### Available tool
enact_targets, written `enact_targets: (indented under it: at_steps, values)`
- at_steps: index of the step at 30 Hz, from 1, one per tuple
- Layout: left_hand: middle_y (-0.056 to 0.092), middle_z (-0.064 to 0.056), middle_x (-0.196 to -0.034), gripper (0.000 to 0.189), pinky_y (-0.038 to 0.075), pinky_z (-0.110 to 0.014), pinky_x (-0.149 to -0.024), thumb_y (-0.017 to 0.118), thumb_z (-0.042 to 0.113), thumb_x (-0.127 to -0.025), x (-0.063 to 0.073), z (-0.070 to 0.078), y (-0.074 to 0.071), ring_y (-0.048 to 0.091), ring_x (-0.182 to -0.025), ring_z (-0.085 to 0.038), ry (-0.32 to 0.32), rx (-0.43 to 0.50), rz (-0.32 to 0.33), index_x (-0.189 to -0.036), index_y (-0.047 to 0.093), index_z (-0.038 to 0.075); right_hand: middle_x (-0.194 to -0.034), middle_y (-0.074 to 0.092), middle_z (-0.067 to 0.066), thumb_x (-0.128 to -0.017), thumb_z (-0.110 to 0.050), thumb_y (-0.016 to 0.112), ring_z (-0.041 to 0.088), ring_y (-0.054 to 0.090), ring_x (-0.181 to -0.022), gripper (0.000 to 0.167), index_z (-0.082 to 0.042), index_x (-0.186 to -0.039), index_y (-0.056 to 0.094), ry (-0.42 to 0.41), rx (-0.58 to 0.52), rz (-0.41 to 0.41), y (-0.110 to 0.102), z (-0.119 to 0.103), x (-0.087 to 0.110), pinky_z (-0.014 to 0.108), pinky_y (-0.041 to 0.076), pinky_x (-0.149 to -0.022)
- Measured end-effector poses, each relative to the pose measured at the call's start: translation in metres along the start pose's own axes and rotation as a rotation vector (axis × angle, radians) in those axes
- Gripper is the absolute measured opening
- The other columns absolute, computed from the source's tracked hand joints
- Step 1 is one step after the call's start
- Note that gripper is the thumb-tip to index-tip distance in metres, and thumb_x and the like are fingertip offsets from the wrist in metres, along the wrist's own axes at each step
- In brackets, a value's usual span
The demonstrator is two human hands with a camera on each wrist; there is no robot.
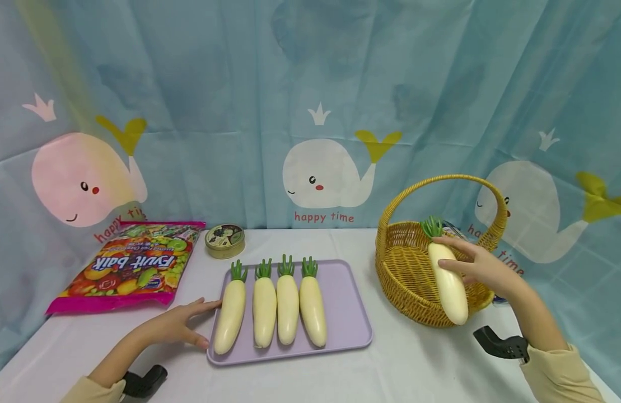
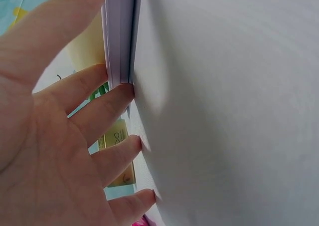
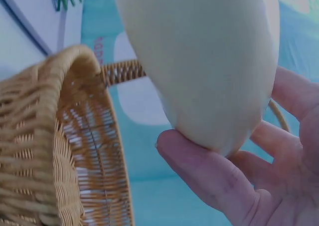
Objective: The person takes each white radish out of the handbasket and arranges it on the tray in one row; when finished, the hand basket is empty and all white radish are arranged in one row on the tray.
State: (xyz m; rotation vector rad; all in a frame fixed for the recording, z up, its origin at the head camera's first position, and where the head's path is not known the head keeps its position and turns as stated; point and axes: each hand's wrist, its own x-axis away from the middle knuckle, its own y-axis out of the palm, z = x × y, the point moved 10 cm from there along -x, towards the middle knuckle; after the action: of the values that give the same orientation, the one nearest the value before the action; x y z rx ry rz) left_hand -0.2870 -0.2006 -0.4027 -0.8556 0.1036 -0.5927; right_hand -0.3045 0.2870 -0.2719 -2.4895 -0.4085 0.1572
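Note:
My right hand (image 1: 484,268) grips a white radish (image 1: 448,285) with a green top, over the right side of a wicker basket (image 1: 408,302). In the right wrist view, the thumb and fingers wrap the pale body of this radish (image 3: 204,61), beside the basket (image 3: 45,136). My left hand (image 1: 174,324) has its fingers spread at the left edge of a lilac tray (image 1: 342,313). Its fingertips touch the tray's rim (image 2: 119,36) and the tablecloth in the left wrist view. On the tray lie several white radishes (image 1: 265,313) side by side, green tops pointing away.
Behind the left hand lies a pink-edged fruit candy bag (image 1: 134,266). A round tin (image 1: 224,240) stands between the bag and the tray. The basket has a tall arched handle (image 1: 441,178). A blue curtain (image 1: 214,112) with whale prints hangs behind the table.

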Motion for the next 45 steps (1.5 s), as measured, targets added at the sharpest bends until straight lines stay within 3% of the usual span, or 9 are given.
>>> enact_targets:
  at_steps: [5, 14, 19, 23, 26, 31, 38, 45]
  values:
    - [0.027, -0.041, -0.129, 0.078, 0.022, -0.07, -0.084, 0.074, 0.03, -0.07, 0.0, 0.002, -0.001, 0.019, -0.116, -0.059, 0.019, -0.004, 0.007, -0.131, 0.039, -0.005, -0.145, 0.003, 0.02, -0.09, -0.023, 0.055, 0.042, 0.045, -0.105, 0.058, -0.006, -0.139, 0.029, -0.012, 0.012, 0.009, 0.006, -0.008, 0.002, 0.045, 0.05, -0.067]
    - [0.028, -0.038, -0.13, 0.08, 0.021, -0.07, -0.085, 0.075, 0.03, -0.069, 0.0, -0.001, -0.001, 0.017, -0.118, -0.058, -0.019, 0.002, 0.003, -0.132, 0.039, -0.003, -0.14, 0.019, 0.023, -0.085, -0.014, 0.061, 0.034, 0.054, -0.095, 0.058, -0.008, -0.137, 0.035, -0.017, -0.11, -0.075, 0.027, -0.009, 0.004, 0.044, 0.049, -0.066]
    - [0.027, -0.039, -0.13, 0.08, 0.021, -0.07, -0.084, 0.075, 0.031, -0.069, 0.001, -0.003, -0.002, 0.017, -0.117, -0.058, -0.036, -0.006, 0.005, -0.132, 0.039, -0.002, -0.139, 0.021, 0.026, -0.083, -0.012, 0.063, 0.033, 0.057, -0.089, 0.057, -0.004, -0.134, 0.04, -0.037, -0.114, -0.092, 0.036, -0.012, 0.001, 0.046, 0.049, -0.062]
    - [0.025, -0.041, -0.129, 0.079, 0.022, -0.07, -0.084, 0.074, 0.031, -0.069, 0.001, -0.002, -0.003, 0.018, -0.116, -0.059, -0.025, -0.014, 0.011, -0.132, 0.039, -0.003, -0.144, 0.013, 0.024, -0.081, -0.013, 0.066, 0.031, 0.057, -0.092, 0.056, 0.0, -0.131, 0.043, -0.065, -0.085, -0.092, 0.044, -0.018, -0.002, 0.044, 0.05, -0.06]
    - [0.024, -0.043, -0.128, 0.079, 0.023, -0.07, -0.083, 0.074, 0.031, -0.07, 0.002, -0.001, -0.005, 0.02, -0.114, -0.06, -0.015, -0.022, 0.014, -0.132, 0.039, -0.004, -0.143, 0.018, 0.023, -0.079, -0.013, 0.069, 0.029, 0.058, -0.087, 0.056, 0.0, -0.128, 0.047, -0.09, -0.053, -0.084, 0.051, -0.023, -0.007, 0.04, 0.05, -0.056]
    - [0.024, -0.042, -0.129, 0.079, 0.022, -0.07, -0.083, 0.074, 0.03, -0.07, 0.002, -0.001, -0.005, 0.019, -0.115, -0.06, -0.02, -0.017, 0.013, -0.132, 0.039, -0.003, -0.137, 0.033, 0.021, -0.078, -0.016, 0.07, 0.027, 0.058, -0.076, 0.053, -0.005, -0.126, 0.051, -0.128, -0.008, -0.095, 0.068, -0.028, -0.019, 0.038, 0.049, -0.05]
    - [0.029, -0.037, -0.131, 0.079, 0.02, -0.07, -0.084, 0.075, 0.031, -0.068, 0.0, -0.005, -0.001, 0.017, -0.117, -0.058, -0.032, -0.016, 0.019, -0.132, 0.04, -0.001, -0.14, 0.033, 0.013, -0.077, -0.024, 0.071, 0.015, 0.048, -0.052, 0.049, -0.013, -0.123, 0.056, -0.197, 0.099, -0.123, 0.087, -0.037, -0.036, 0.033, 0.043, -0.04]
    - [0.03, -0.035, -0.131, 0.079, 0.019, -0.07, -0.085, 0.075, 0.032, -0.068, -0.001, -0.004, 0.0, 0.017, -0.118, -0.057, -0.023, -0.016, 0.019, -0.132, 0.04, -0.001, -0.138, 0.036, 0.013, -0.073, -0.031, 0.074, 0.018, 0.05, -0.055, 0.052, -0.016, -0.121, 0.058, -0.163, 0.118, -0.074, 0.097, -0.043, -0.058, 0.034, 0.044, -0.043]
